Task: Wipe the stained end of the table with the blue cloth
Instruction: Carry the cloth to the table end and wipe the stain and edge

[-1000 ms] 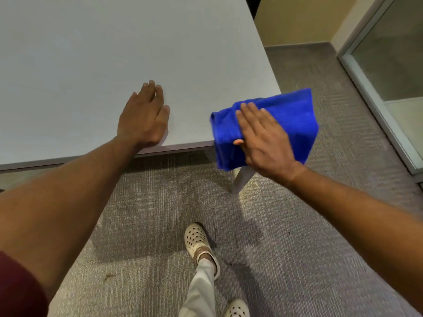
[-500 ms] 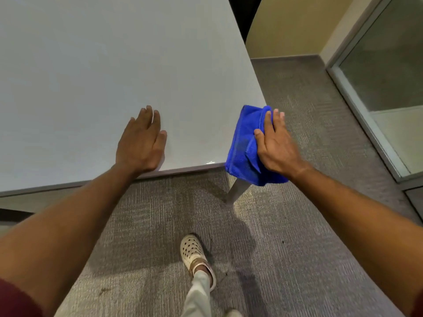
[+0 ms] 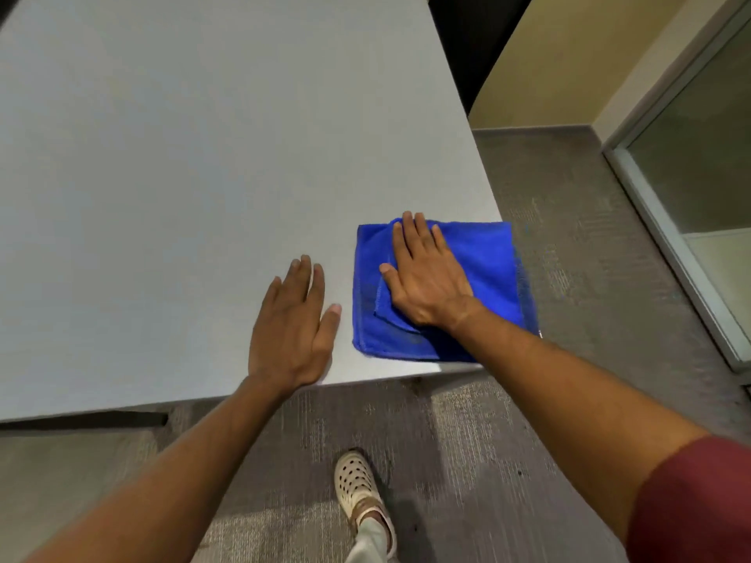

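Soft, even indoor light falls on the pale surface (image 3: pixel 170 164); a faint shadow darkens the carpet (image 3: pixel 569 245) below, and wide-angle distortion bends the edges.

**What you can count here**

You have one table (image 3: pixel 183 156) in front of you, pale grey, and one blue cloth (image 3: pixel 483 270) lying on its near right corner. You can count two hands: one left hand (image 3: pixel 294 327) and one right hand (image 3: pixel 426 278), each with five fingers showing. Below the table edge you see one shoe (image 3: pixel 359 487) (cream, with holes punched through it) on one stretch of grey carpet (image 3: pixel 569 258). To the right stands one glass panel (image 3: pixel 699 164) in a pale frame. One dark red sleeve (image 3: pixel 699 509) shows.
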Available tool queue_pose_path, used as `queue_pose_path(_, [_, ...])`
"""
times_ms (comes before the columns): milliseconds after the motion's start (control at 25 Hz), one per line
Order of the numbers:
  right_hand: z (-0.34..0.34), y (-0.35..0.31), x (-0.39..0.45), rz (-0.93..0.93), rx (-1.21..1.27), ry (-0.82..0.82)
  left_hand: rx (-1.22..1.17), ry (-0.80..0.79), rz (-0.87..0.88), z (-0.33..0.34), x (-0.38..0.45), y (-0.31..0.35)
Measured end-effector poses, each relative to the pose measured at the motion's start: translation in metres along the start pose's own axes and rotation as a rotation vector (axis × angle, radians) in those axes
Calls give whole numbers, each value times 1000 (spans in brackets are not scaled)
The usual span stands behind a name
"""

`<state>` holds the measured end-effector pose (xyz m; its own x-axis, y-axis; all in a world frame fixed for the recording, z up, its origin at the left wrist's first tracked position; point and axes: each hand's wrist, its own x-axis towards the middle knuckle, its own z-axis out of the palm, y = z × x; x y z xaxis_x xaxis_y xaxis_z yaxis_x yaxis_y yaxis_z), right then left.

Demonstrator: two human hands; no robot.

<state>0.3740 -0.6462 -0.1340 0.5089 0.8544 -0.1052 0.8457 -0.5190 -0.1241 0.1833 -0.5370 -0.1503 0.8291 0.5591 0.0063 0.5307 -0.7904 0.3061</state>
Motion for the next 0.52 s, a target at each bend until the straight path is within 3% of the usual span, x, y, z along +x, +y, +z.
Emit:
queue_pose_path(120, [3,-30,16,-75,44,5,-66,-8,7,-3,0,0])
queue_pose_path(320, [-8,-24,15,-125,135,-28,-258,-14,-87,-16,8,2])
queue_pose_path(520, [-32,-5,0,-29,239,34,-277,72,-135,-33,36,11])
